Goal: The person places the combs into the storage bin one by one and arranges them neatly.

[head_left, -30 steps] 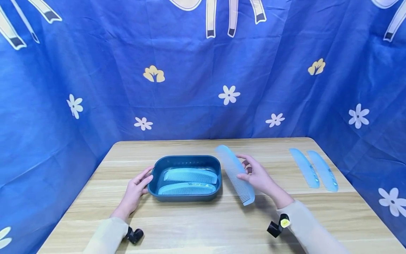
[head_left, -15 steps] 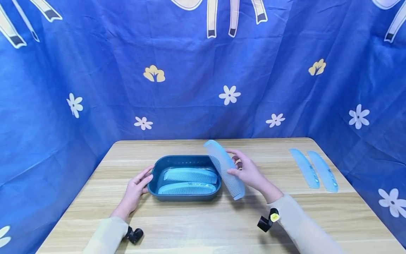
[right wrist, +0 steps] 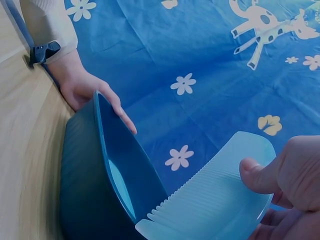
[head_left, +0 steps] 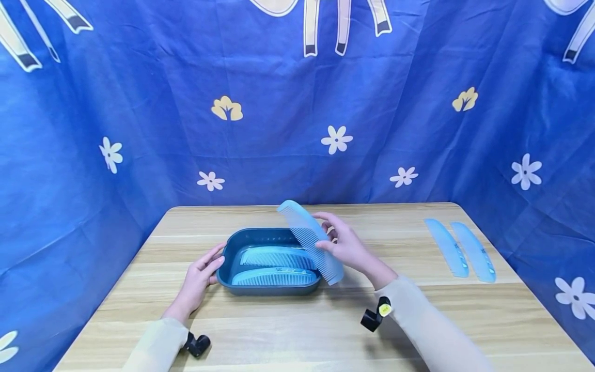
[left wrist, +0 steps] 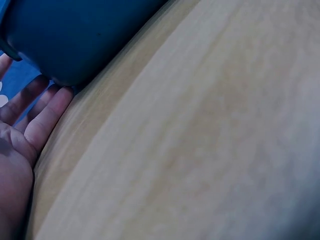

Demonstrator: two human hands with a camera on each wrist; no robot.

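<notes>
Creased blue backdrop (head_left: 279,170), printed white flowers (head_left: 337,140), yellow plant shapes (head_left: 226,106), pale animal legs (head_left: 310,26), wood-grain tabletop (head_left: 279,330)

head: bright, soft shadows and glare on pale, round-cornered wood-grain tabletop (head_left: 279,325) | left wrist: dim, tabletop blurred | right wrist: bluish, sharper

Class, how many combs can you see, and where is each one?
5: a held comb in the right hand; a far comb and a near comb in the bin; a left comb and a right comb on the table at right. Any underneath would be hidden.
</notes>
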